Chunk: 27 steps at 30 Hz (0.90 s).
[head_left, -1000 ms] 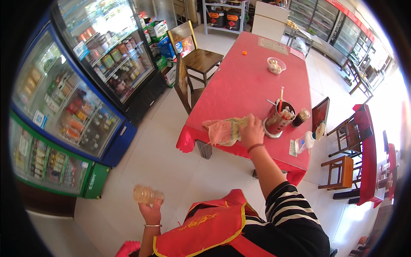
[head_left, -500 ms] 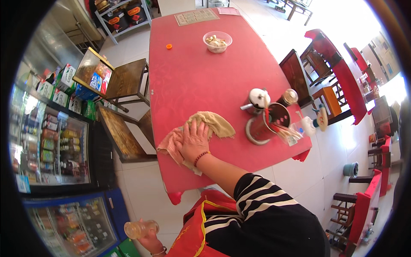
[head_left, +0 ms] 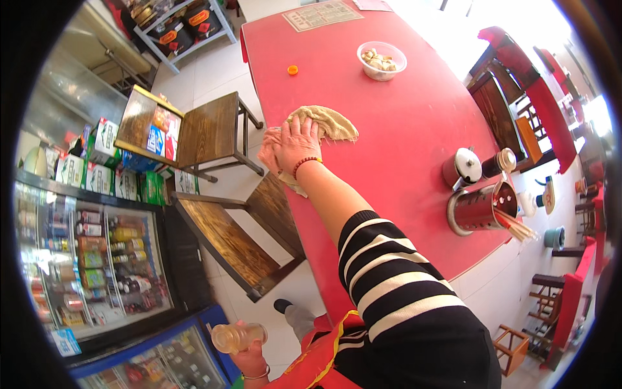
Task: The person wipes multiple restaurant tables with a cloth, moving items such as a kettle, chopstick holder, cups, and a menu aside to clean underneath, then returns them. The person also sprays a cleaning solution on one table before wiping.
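Observation:
My right hand [head_left: 298, 142] presses on a tan and pink cleaning cloth [head_left: 335, 123] at the left edge of the red-covered table [head_left: 395, 181]. Its fingers bend over the bunched cloth, and part of the pink side sticks out past the table edge. Low at the left, away from the table, my left hand [head_left: 251, 358] is wrapped round a clear jar [head_left: 234, 338] lying nearly sideways. What the jar contains, if anything, I cannot make out.
On the table stand a plastic bowl of pale pieces [head_left: 382, 61], an orange cap [head_left: 293, 70], a lidded metal pot [head_left: 462, 167], a dark jar [head_left: 500, 162] and a metal chopstick holder [head_left: 483, 209]. Wooden chairs [head_left: 227, 240] line the left side, beside a glass-door drinks fridge [head_left: 103, 253].
My right hand has pushed the cloth farther up along the table's left edge. The view has shifted, and my left hand still holds the jar.

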{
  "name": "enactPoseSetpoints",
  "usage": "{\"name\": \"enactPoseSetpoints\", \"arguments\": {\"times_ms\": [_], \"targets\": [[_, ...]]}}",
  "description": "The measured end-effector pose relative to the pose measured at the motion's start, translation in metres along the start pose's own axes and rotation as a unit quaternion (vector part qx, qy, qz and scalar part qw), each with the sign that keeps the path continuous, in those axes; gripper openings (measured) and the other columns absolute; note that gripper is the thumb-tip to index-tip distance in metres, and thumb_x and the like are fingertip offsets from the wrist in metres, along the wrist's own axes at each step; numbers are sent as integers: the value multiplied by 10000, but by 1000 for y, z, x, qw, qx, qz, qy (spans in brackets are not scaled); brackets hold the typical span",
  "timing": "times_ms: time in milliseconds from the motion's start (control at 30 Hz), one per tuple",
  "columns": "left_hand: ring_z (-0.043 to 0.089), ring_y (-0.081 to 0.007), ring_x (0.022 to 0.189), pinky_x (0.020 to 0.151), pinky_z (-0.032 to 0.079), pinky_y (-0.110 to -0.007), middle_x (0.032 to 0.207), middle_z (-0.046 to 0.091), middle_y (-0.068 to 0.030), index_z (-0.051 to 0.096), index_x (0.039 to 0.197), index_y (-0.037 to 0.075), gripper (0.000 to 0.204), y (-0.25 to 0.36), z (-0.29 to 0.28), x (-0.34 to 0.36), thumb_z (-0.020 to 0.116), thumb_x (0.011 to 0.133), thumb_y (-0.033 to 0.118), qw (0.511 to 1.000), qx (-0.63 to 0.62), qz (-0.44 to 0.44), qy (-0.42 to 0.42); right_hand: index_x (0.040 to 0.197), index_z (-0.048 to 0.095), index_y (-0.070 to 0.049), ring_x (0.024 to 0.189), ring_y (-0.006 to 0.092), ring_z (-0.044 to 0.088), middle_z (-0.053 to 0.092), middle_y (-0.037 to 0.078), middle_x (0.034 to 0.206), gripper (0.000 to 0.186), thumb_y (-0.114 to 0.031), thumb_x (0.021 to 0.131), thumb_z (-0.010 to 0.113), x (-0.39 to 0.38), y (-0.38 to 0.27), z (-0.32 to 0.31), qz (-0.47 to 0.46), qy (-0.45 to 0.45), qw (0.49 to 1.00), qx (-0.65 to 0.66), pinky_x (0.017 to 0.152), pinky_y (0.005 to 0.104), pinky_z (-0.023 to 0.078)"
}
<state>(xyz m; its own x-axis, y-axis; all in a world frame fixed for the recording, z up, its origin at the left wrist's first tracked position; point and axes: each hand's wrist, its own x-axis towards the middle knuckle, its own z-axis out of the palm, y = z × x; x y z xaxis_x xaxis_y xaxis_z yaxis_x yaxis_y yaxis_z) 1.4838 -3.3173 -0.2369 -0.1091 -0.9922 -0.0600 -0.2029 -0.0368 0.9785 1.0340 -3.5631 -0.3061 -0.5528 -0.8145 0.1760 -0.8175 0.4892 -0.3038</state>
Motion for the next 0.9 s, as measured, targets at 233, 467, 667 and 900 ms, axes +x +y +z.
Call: {"name": "enactPoseSetpoints", "arguments": {"times_ms": [233, 467, 667, 900], "targets": [[583, -237, 1244, 1092, 465, -415, 1354, 586, -126, 458, 1433, 20, 788, -6, -62, 111, 866, 826, 315, 993, -48, 27, -105, 1568, 388, -239, 1508, 404, 274, 423, 153, 1547, 687, -377, 924, 584, -107, 19, -35, -35, 16, 996, -76, 1229, 558, 198], [582, -236, 1228, 1084, 471, -409, 1386, 569, -128, 439, 1458, 18, 824, -2, -146, 236, 857, 836, 362, 985, -47, 70, -153, 1567, 413, -141, 1491, 402, 307, 388, 142, 1591, 629, -358, 987, 523, -367, 17, -93, 185, -49, 956, -222, 1247, 551, 193], [562, -260, 1276, 1109, 448, -418, 1425, 544, -170, 392, 1499, 12, 889, -2, -154, 316, 836, 847, 421, 982, -26, 89, -166, 1514, 465, -45, 1481, 459, 288, 390, 193, 1587, 598, -353, 1004, 499, -340, -4, -56, 444, 36, 884, -143, 1227, 565, 236], [556, -263, 1288, 1119, 445, -425, 1432, 541, -158, 356, 1523, 18, 926, -9, -99, 415, 831, 848, 438, 965, 16, 73, -252, 1456, 579, -206, 1480, 393, 329, 466, 122, 1548, 452, -307, 1030, 465, -141, 5, -32, 320, -23, 922, -215, 1233, 549, 210]]}}
